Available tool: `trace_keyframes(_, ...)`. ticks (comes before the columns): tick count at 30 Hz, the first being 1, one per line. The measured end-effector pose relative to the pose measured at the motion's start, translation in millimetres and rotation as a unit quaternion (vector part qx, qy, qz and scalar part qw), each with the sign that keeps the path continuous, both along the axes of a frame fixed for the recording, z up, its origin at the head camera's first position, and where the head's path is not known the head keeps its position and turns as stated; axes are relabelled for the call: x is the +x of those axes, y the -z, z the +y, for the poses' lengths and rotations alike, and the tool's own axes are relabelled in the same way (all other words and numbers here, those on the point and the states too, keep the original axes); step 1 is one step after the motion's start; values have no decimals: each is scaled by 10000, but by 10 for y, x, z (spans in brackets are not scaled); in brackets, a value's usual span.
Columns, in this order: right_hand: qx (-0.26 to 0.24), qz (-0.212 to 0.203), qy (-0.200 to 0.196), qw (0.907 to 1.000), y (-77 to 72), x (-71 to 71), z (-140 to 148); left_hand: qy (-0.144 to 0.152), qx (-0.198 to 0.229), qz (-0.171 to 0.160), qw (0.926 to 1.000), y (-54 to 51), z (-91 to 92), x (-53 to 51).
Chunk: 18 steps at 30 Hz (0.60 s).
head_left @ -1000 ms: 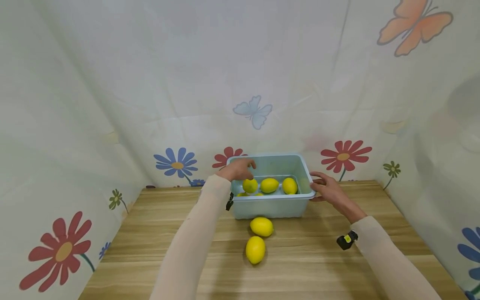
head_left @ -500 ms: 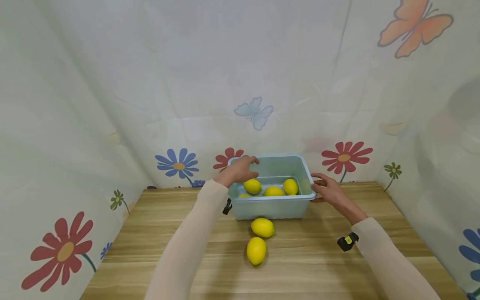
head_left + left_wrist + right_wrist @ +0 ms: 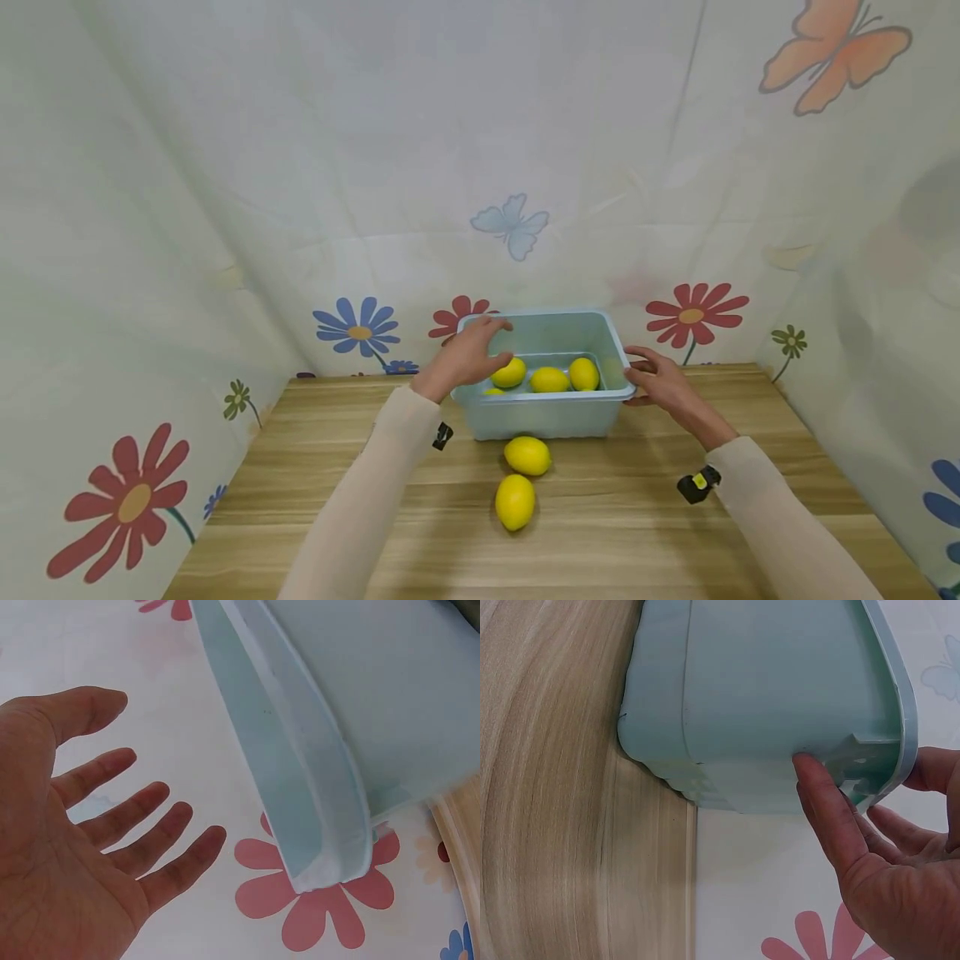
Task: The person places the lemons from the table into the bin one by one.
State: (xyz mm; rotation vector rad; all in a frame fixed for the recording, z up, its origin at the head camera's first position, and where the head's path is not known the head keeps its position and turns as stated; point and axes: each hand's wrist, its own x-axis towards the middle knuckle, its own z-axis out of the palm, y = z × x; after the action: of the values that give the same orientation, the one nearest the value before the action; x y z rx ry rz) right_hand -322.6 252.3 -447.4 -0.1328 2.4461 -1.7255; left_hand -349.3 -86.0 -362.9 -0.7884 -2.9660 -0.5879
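Observation:
A light-blue plastic bin (image 3: 540,417) stands at the back of the table, with several lemons inside, among them one lemon (image 3: 583,374) at the right. The front wall partly hides another at the left. My left hand (image 3: 468,354) hovers over the bin's left end, thumb and fingers spread apart; in the left wrist view its palm holds nothing. At the right end, my right hand (image 3: 663,385) grips the rim; the right wrist view shows fingers (image 3: 829,806) under it against the outer wall. Two lemons lie on the table before the bin: one lemon (image 3: 527,456) close to it, another lemon (image 3: 515,502) nearer me.
The wood-grain table (image 3: 615,533) extends toward me from the bin. A pale curtain (image 3: 375,167) printed with flowers and butterflies hangs behind the table and along both sides. A small black device (image 3: 697,484) sits at my right wrist.
My left hand has lifted off a lemon inside the bin and drawn back leftward, its fingers spreading. Lemons in the bin have shifted slightly. My right hand stays at the rim.

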Motion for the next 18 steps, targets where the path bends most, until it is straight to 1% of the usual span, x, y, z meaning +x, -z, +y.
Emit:
trace_keyframes(4,-10,-3,-20,10000,1,3,3,48,89,61,9999,18,-22,130)
trace_keyframes(10,-32,-52,-62,10000,-5,8,8,118,51,222,9997,26,-19,312)
trace_keyframes(14,-30,-47,-67,10000,-16,14,9,217,58,441,9988,50,-8,416)
trace_keyframes(18,8,-78,-77,9999,-21,23,-2,413,158,683,9967,81,-2,528)
